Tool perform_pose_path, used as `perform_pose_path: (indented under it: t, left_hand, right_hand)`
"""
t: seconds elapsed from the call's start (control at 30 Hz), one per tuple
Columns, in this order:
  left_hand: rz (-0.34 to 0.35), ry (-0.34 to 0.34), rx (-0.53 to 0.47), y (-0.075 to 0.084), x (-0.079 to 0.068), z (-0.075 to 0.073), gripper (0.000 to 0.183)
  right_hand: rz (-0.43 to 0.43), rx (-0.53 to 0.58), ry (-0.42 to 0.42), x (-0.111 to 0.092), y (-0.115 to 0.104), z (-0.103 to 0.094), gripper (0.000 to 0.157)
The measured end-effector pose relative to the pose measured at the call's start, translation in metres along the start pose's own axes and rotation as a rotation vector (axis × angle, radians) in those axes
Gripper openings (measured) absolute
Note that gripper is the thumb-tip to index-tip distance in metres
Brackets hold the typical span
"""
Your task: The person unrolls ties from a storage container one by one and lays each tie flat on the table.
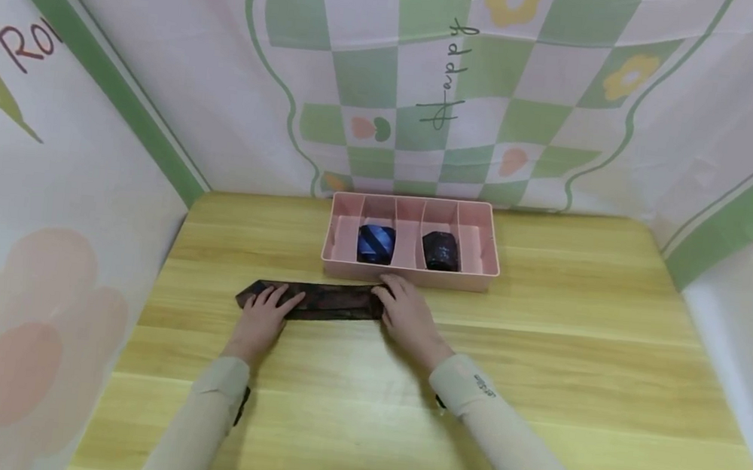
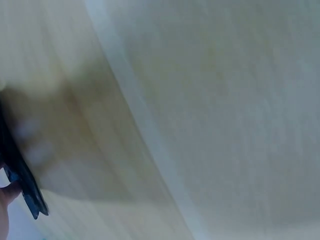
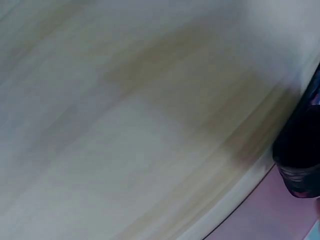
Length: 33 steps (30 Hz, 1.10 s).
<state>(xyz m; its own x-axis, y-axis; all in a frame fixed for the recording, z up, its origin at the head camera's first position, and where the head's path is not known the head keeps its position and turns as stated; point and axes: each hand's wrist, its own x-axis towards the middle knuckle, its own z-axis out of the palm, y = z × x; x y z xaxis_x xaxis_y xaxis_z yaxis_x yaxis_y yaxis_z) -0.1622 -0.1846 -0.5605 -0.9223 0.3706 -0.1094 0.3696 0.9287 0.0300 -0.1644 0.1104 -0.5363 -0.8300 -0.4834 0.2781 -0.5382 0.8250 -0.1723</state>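
A dark, folded necktie [image 1: 336,301] lies lengthwise on the table in front of the pink box. On its pointed left end rests my left hand [image 1: 260,324], fingers spread over the cloth. My right hand [image 1: 409,321] grips the folded right end between thumb and fingers. In the left wrist view, the dark necktie [image 2: 20,172] shows at the left edge with a fingertip against it. The right wrist view catches the looped end of the necktie [image 3: 299,150] at its right edge; most of that hand is out of frame there.
The pink divided box [image 1: 406,276] stands at the table's back edge, just beyond the necktie. A rolled blue striped necktie [image 1: 375,244] and a rolled dark patterned necktie [image 1: 441,252] sit in separate compartments. Printed curtains [image 1: 425,81] hang behind the wooden table [image 1: 582,361].
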Motion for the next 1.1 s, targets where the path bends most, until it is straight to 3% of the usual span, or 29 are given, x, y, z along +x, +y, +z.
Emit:
perform_pose_path:
  t: [0.1, 0.2, 0.47, 0.57, 0.73, 0.87, 1.0, 1.1]
  left_hand:
    - [-0.018, 0.003, -0.005, -0.007, -0.004, 0.001, 0.06]
    - [-0.027, 0.017, -0.019, -0.013, -0.008, 0.001, 0.06]
    - [-0.111, 0.02, -0.078, -0.014, -0.008, -0.003, 0.045]
    - [-0.178, 0.032, -0.128, -0.008, -0.004, -0.003, 0.041]
    - [-0.27, 0.083, -0.168, 0.004, 0.003, -0.001, 0.05]
    - [-0.322, 0.117, -0.15, 0.011, 0.005, 0.0, 0.045]
    - [-0.353, 0.125, -0.132, 0.013, 0.005, 0.0, 0.044]
    - [-0.362, 0.103, -0.125, 0.009, 0.003, 0.001, 0.048]
  right_hand:
    - [-0.085, -0.002, -0.051, -0.003, 0.004, -0.001, 0.046]
    - [-0.102, -0.009, -0.067, -0.005, 0.006, -0.002, 0.045]
    - [0.072, 0.067, -0.068, -0.001, 0.0, -0.006, 0.02]
    - [0.113, 0.046, -0.041, 0.0, -0.001, -0.004, 0.022]
    - [0.128, -0.042, 0.033, 0.0, 0.001, 0.002, 0.024]
    - [0.053, -0.074, 0.03, -0.001, 0.003, 0.002, 0.029]
    - [-0.101, -0.114, -0.099, -0.004, 0.003, -0.002, 0.04]
    - [-0.157, -0.134, -0.187, -0.007, 0.005, -0.003, 0.038]
